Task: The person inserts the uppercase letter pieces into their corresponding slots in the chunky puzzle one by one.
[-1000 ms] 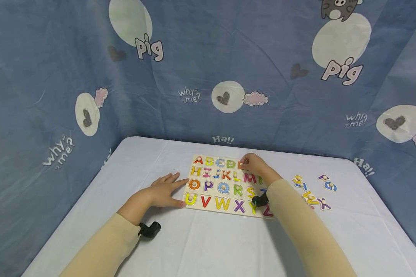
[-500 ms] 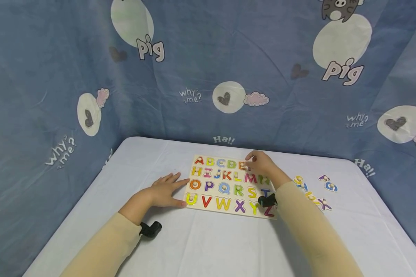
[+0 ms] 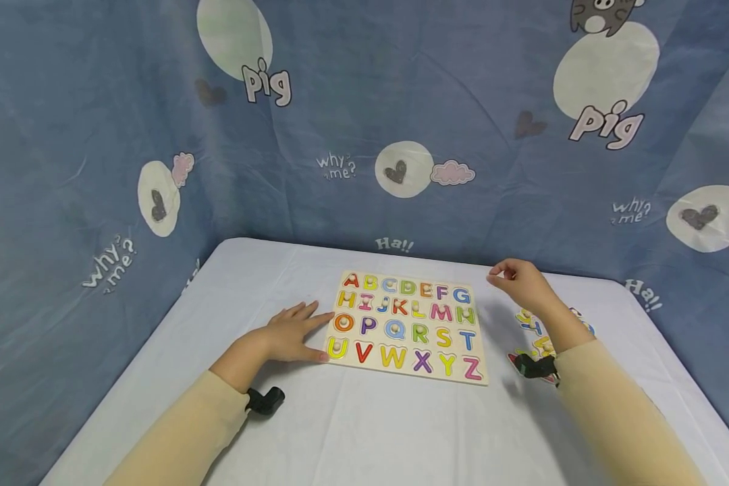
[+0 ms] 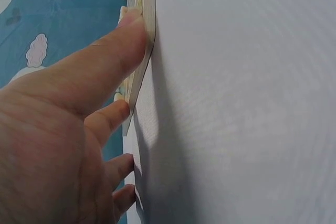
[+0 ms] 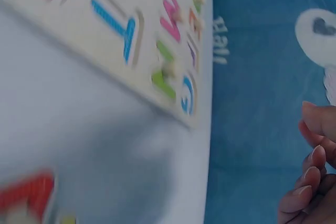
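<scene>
A wooden alphabet puzzle board [image 3: 401, 374] lies on the table, with pegged letters seated in many of its slots. My left hand [image 3: 294, 335] rests spread at its left edge. In the left wrist view, the thumb [image 4: 113, 56] touches the board's edge [image 4: 149, 19]. My right hand [image 3: 525, 287] hovers beyond the board's right side, above the table, holding nothing. Its fingers [image 5: 307, 182] are loosely bent. Below and behind it lie loose letter pieces [image 3: 543, 345], partly hidden by the right wrist. A red letter piece [image 5: 31, 195] shows blurred in the right wrist view.
The white-covered table [image 3: 389, 432] ends in front of a blue printed cloth [image 3: 316, 216] hanging behind and at the sides. Black wrist cameras [image 3: 266, 401] sit below both hands.
My right hand has left the E at the top row and moved right, off the board, uncovering the F, G and right-hand columns. The left hand has stayed put.
</scene>
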